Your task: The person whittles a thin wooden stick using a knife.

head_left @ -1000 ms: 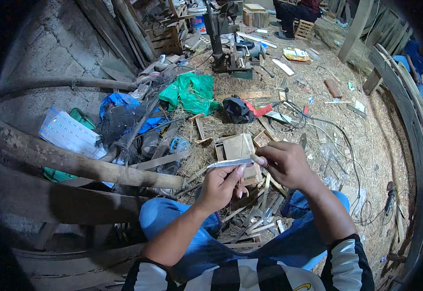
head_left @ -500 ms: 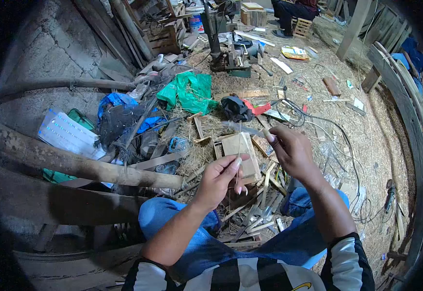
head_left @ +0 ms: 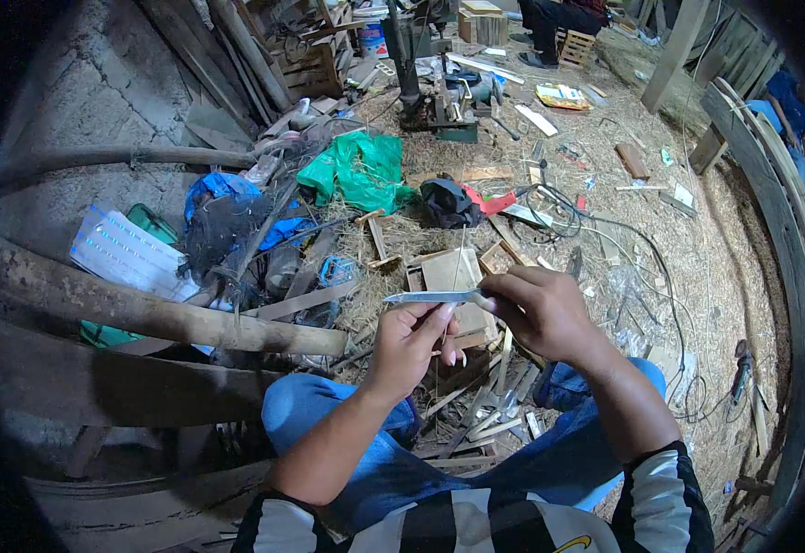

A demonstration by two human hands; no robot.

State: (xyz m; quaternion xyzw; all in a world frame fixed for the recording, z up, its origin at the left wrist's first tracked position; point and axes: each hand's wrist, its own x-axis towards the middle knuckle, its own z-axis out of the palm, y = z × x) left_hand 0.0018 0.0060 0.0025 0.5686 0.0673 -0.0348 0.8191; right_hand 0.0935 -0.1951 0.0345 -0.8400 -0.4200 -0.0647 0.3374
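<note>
Head view: mid-frame, right hand (head_left: 543,315) grips knife (head_left: 428,297), left hand (head_left: 409,346) pinches thin strip (head_left: 460,267); knife slip could cut left hand

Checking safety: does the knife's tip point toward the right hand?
No, the right hand grips the knife at its opposite end.

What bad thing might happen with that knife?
The knife in the right hand might slip and nick the left hand, since the blade lies right by that thumb. The thin strip might also snap if pressed too hard, because it looks very slender.
</note>
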